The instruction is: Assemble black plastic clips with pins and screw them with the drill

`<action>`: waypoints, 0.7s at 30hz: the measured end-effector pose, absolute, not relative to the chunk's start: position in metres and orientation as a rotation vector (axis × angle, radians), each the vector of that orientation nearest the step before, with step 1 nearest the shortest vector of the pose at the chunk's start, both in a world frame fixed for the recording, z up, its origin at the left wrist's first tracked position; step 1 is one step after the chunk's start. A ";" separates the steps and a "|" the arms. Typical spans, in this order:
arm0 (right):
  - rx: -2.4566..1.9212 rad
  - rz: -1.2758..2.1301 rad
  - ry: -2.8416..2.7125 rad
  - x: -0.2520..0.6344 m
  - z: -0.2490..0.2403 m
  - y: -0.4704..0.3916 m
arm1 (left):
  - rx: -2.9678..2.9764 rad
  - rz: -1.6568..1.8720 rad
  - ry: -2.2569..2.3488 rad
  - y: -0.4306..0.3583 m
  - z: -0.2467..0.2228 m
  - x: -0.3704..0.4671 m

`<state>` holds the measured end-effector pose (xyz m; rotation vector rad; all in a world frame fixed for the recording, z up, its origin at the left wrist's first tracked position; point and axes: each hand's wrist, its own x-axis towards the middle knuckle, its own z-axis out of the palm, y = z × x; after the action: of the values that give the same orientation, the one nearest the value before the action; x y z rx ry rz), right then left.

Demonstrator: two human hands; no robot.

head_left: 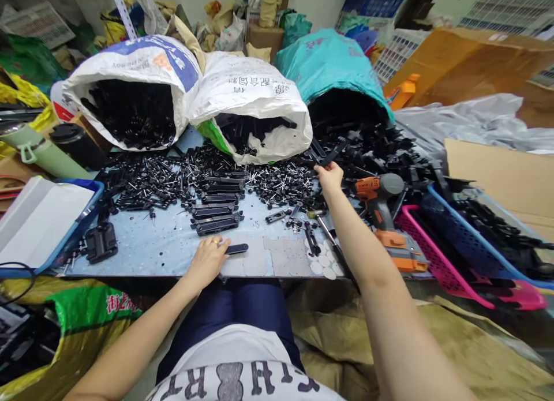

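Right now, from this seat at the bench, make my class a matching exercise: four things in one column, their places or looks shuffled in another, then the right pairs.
Column one
1. left hand
2. right hand
3. power drill
4. green bottle

Column two
A. orange and grey, beside the pink basket
B. next to a dark cup
C. at a long black part, before the teal sack
D. on a dark bar, near the bench's front edge

Pairs: 1-D, 2-C, 3-A, 4-B
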<state>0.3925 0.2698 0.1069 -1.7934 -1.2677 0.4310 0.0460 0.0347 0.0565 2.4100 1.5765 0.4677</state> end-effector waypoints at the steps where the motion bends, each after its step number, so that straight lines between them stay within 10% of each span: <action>1: -1.609 0.582 -1.200 0.379 0.105 0.249 | 2.264 0.611 1.551 0.035 0.057 0.049; 6: -1.084 1.154 -1.325 0.281 0.082 0.110 | 1.102 1.101 1.098 0.047 0.075 0.084; 10: -1.110 0.877 -1.989 0.257 0.086 0.032 | 0.745 1.138 1.136 0.050 0.084 0.097; 14: -1.217 0.171 -2.576 0.286 0.104 0.022 | 1.096 0.991 1.228 0.040 0.079 0.091; 21: -1.261 0.241 -3.116 0.303 0.085 0.042 | 2.246 0.402 1.312 0.050 0.072 0.070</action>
<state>0.3034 0.0418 0.0852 -1.2613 -3.1156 0.2406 0.0697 0.0504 0.0723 2.2463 1.3121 0.4020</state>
